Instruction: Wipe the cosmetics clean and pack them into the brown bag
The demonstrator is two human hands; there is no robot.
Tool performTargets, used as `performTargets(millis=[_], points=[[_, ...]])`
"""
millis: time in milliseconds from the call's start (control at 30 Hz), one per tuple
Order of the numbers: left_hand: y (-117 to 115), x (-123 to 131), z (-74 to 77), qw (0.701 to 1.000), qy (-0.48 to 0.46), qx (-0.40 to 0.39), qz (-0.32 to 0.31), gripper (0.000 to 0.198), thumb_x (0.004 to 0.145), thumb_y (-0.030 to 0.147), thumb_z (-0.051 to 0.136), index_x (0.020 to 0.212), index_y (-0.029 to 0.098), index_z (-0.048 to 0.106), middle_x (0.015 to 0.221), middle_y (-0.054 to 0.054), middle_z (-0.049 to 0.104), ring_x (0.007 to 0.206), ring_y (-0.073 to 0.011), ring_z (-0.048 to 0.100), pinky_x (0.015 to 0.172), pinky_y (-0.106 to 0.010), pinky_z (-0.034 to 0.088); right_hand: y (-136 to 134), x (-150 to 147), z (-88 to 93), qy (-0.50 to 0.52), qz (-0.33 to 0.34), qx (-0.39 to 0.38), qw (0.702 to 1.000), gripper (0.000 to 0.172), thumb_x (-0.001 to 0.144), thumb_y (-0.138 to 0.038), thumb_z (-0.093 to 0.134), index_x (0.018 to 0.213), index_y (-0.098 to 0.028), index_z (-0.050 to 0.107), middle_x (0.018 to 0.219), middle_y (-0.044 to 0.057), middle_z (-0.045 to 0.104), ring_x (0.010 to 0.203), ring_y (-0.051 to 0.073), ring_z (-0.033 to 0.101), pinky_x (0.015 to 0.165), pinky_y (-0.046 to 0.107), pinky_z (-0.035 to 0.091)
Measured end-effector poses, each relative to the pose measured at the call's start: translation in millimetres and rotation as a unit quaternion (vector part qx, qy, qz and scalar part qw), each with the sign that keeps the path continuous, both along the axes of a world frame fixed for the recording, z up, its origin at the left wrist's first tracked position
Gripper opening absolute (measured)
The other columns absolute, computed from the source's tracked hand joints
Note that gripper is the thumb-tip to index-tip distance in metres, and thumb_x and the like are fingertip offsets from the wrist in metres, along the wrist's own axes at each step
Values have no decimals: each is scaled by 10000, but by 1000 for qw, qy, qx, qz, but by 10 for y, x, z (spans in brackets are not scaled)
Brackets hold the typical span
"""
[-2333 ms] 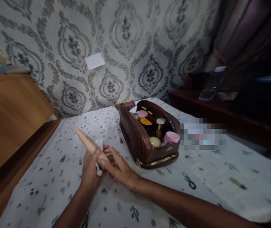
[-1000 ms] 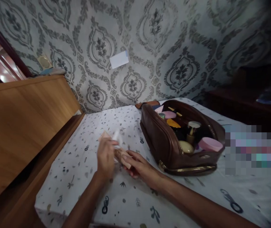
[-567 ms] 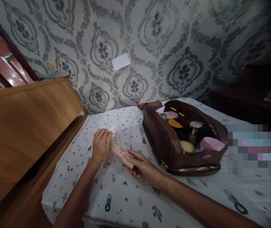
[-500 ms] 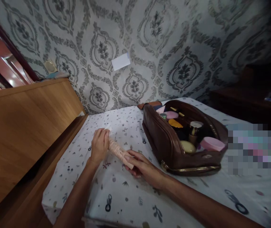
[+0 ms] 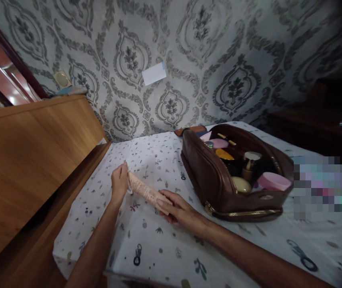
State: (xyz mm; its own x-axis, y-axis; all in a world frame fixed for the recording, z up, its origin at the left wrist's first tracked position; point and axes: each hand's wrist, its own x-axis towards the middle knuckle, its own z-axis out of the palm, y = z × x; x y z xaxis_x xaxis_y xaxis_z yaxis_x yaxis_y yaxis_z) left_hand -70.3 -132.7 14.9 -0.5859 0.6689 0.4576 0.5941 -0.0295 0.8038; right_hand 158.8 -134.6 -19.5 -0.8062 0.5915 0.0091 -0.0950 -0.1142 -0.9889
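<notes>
A peach squeeze tube [image 5: 147, 192] with small printed text slants above the patterned sheet. My right hand [image 5: 173, 208] is closed around its lower end, thumb on top. At the tube's upper end is my left hand [image 5: 119, 182], its fingers curled together against a white cap [image 5: 129, 188], which is partly hidden by the fingers. To the right of my hands stands an open brown cosmetic bag [image 5: 207, 172]. Inside it are a pink round container [image 5: 274, 181], a cream-coloured lid [image 5: 241, 185], a silver-topped bottle [image 5: 251, 157] and an orange-yellow item [image 5: 225, 154].
A white sheet [image 5: 159, 256] with small plant prints covers the surface. A wooden panel [image 5: 39, 148] borders it on the left, and a patterned wall [image 5: 171, 106] rises behind. A brown case [image 5: 185, 131] lies behind the bag. The far right is partly blurred out.
My left hand has shifted slightly left and turned at the tube's cap end, and more of the tube's upper end shows. My right hand keeps its hold. The camera view has shifted slightly.
</notes>
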Motion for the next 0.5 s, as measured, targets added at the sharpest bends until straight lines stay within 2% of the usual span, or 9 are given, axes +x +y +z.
performTargets(millis=[133,267,400,500], points=[[44,27,-60,994,-104,13,29,448,882,561,396,597,252,241,518,72,260,476,-101,299,465,-234,263,2,-16,-46,-10,-8,38,999,519,794,-651,632,991,-182,531,714,-43,503,532,76,434,463,212,316],[45,51,-138,987,-154,11,38,485,861,619,429,600,255,243,499,83,258,432,-91,282,431,-224,252,23,-37,-69,4,-64,18,998,542,757,-599,681,1065,-169,559,651,-59,488,486,76,405,430,213,296],[-4,64,-194,990,-140,7,21,488,890,603,441,603,252,262,503,83,250,433,-99,294,436,-230,264,36,-32,-16,53,-134,-38,989,531,755,-577,696,1068,-165,576,594,-66,492,471,75,391,426,210,280],[-34,34,-160,996,-87,27,13,460,905,544,479,601,235,326,542,66,324,504,-115,359,496,-238,315,32,-32,26,93,-145,-101,980,503,756,-595,682,1003,-168,586,612,-45,519,500,86,440,431,209,278]])
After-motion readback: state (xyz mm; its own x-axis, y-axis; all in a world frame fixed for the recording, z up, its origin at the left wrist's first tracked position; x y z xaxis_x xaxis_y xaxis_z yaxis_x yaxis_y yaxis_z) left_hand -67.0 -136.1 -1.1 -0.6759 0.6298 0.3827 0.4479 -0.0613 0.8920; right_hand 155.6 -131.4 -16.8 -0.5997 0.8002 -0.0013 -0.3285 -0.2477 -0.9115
